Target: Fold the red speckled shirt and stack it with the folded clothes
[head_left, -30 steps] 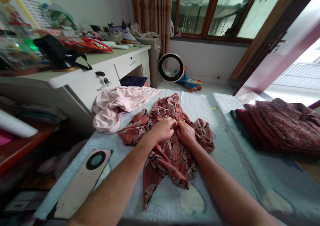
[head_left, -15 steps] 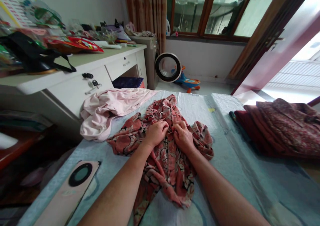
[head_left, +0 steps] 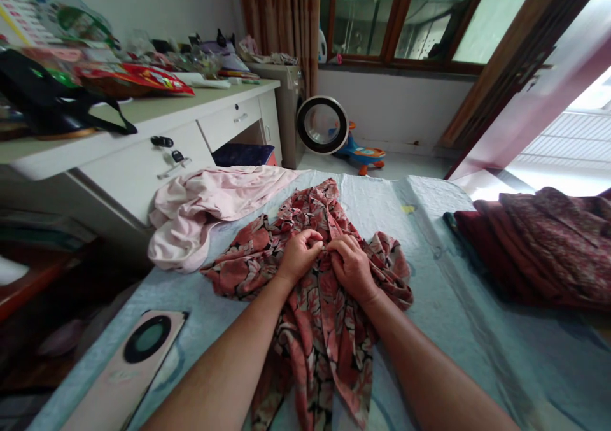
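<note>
On the pale-blue cloth sheet (head_left: 415, 284), pinching the red-and-black floral fabric shirt (head_left: 327, 297) at mid-front with left hand (head_left: 298, 254) and right hand (head_left: 352, 265); best to align edges flat.

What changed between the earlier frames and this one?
The floral shirt's lower panels have shifted toward the person and lie straighter, reaching the picture's bottom edge. The left hand and right hand still pinch its front. The pink garment, folded clothes and smartphone stayed put; the view shifted slightly.
</note>
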`<state>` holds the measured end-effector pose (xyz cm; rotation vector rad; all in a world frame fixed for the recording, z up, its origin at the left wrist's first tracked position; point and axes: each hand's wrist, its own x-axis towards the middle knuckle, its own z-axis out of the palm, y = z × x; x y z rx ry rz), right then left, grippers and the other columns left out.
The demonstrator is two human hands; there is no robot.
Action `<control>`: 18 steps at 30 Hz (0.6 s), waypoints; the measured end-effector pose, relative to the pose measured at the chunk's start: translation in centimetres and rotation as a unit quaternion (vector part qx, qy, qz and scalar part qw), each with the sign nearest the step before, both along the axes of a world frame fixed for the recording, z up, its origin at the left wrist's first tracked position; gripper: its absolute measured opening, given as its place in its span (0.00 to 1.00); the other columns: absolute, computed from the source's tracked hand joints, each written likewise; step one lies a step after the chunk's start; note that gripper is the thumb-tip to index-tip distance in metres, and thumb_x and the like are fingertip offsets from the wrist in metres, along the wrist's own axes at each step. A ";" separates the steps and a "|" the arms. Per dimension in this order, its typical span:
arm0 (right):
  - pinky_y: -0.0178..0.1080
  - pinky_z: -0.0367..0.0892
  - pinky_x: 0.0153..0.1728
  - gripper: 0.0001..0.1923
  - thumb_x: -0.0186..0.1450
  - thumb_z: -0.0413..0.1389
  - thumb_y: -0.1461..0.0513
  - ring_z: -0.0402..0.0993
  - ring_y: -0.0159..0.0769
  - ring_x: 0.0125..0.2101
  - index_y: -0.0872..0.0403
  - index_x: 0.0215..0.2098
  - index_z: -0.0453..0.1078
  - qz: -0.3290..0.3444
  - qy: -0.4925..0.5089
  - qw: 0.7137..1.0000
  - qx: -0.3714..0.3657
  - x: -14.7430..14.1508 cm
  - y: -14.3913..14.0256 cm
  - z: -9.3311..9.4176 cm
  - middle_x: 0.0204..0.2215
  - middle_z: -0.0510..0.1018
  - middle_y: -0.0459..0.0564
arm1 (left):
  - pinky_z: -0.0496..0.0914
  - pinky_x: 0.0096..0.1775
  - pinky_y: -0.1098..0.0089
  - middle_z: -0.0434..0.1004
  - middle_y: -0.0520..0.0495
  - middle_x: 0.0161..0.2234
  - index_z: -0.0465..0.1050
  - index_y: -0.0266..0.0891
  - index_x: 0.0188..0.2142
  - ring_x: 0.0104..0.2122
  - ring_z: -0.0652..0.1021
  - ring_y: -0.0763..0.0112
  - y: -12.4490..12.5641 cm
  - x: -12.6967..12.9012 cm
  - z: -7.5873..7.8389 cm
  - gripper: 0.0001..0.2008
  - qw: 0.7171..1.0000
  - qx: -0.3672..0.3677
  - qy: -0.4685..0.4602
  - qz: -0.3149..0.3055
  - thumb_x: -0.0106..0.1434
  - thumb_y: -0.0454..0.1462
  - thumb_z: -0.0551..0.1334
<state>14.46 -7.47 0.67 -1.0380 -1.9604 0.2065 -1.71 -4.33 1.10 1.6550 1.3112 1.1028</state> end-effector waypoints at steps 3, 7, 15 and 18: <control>0.42 0.67 0.46 0.10 0.68 0.49 0.68 0.68 0.40 0.43 0.50 0.41 0.70 0.003 -0.013 1.000 -0.023 0.0 0.0 -0.1 0.39 0.74 0.50 | 0.69 0.36 0.71 0.79 0.49 0.31 0.77 0.37 0.36 0.31 0.76 0.69 0.2 0.0 0.1 0.09 1.000 0.002 0.010 -0.026 0.57 0.39 0.63; 0.42 0.67 0.46 0.09 0.66 0.51 0.68 0.68 0.41 0.44 0.50 0.40 0.70 -0.001 -0.030 0.998 -0.046 -0.1 0.2 -0.3 0.39 0.74 0.50 | 0.69 0.40 0.70 0.79 0.48 0.33 0.77 0.36 0.36 0.34 0.76 0.69 0.5 -0.1 0.1 0.10 0.995 -0.045 -0.069 -0.058 0.57 0.41 0.64; 0.42 0.67 0.46 0.09 0.66 0.51 0.67 0.70 0.41 0.43 0.50 0.41 0.70 -0.016 0.000 0.999 -0.045 0.0 0.6 -0.6 0.38 0.75 0.50 | 0.69 0.42 0.71 0.77 0.50 0.33 0.75 0.36 0.36 0.34 0.75 0.72 0.4 -0.2 0.6 0.10 0.961 -0.135 -0.195 -0.143 0.57 0.40 0.65; 0.43 0.68 0.47 0.09 0.66 0.51 0.67 0.71 0.41 0.43 0.50 0.41 0.71 -0.018 0.007 0.999 -0.049 0.1 0.7 -0.7 0.40 0.76 0.51 | 0.69 0.45 0.70 0.78 0.49 0.35 0.75 0.37 0.38 0.37 0.76 0.70 0.4 0.0 0.6 0.11 0.969 -0.122 -0.162 -0.145 0.58 0.41 0.64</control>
